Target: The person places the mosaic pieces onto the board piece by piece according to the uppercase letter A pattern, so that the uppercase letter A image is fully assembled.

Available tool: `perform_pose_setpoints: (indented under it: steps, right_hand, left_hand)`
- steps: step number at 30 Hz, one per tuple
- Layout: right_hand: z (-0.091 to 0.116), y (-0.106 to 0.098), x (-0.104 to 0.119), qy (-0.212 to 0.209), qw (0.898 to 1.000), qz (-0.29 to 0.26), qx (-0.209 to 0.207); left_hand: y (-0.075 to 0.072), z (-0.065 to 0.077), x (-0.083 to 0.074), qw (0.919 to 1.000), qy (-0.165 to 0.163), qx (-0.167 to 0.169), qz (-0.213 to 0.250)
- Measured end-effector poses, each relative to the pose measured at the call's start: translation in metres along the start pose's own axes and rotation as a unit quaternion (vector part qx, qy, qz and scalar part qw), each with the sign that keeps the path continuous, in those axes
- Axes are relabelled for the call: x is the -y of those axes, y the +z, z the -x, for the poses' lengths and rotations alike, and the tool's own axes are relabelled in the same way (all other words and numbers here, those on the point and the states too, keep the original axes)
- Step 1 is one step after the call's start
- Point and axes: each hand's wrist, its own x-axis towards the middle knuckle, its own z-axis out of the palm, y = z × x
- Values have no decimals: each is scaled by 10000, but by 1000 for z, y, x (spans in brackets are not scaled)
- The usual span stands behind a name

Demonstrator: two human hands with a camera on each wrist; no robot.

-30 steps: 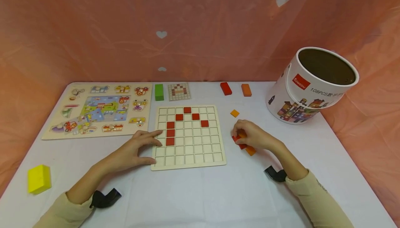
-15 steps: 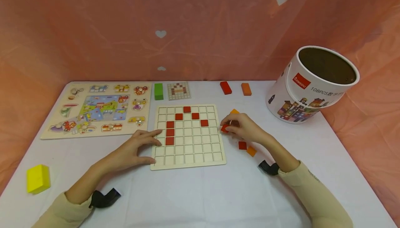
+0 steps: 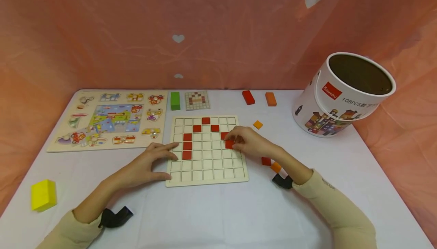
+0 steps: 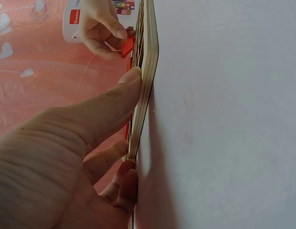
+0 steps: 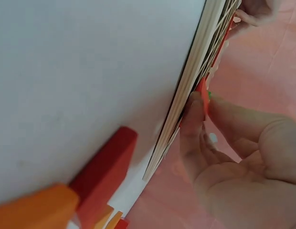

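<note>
A pale wooden grid board (image 3: pixel 208 175) lies mid-table, with several red square tiles (image 3: pixel 187 146) set in its cells. Fingertips and thumb of my left hand (image 3: pixel 145 165) rest along the board's left edge, the fingers nearly straight. Over the board's right side, my right hand (image 3: pixel 249 141) pinches a red tile (image 3: pixel 229 144) between thumb and fingers. That tile (image 5: pixel 203 95) looks tilted against the board's surface in the right wrist view. Right of the board lie a loose red tile (image 3: pixel 266 161) and an orange tile (image 3: pixel 275 166), partly beside the right wrist, with another orange tile (image 3: pixel 257 124) farther back.
Behind the board stand a pattern card (image 3: pixel 197 100) and a green block (image 3: pixel 175 101). A picture puzzle (image 3: pixel 112 141) lies back left, a yellow block (image 3: pixel 43 195) front left. Red (image 3: pixel 248 97) and orange blocks (image 3: pixel 271 99) sit near a white bucket (image 3: pixel 307 101).
My right hand has picked a red tile from the loose pile and carried it left onto the board's right side. My left hand has stayed on the board's edge.
</note>
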Motion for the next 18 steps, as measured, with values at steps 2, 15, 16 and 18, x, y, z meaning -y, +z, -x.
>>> perform_pose_setpoints:
  steps: [2, 15, 16, 18]
  right_hand:
    - [3, 1, 3, -35, 9997, 243, -56]
    - [40, 14, 18, 143, 9674, 2457, 597]
    - [42, 15, 18, 131, 9677, 2429, 657]
    - [44, 16, 17, 131, 9685, 2368, 762]
  left_hand:
    - [0, 0, 0, 10000, -2, -2, -8]
    - [-1, 1, 0, 10000, 35, -5, -14]
    - [0, 0, -1, 10000, 20, -1, -20]
    - [0, 0, -1, 10000, 10, -4, -25]
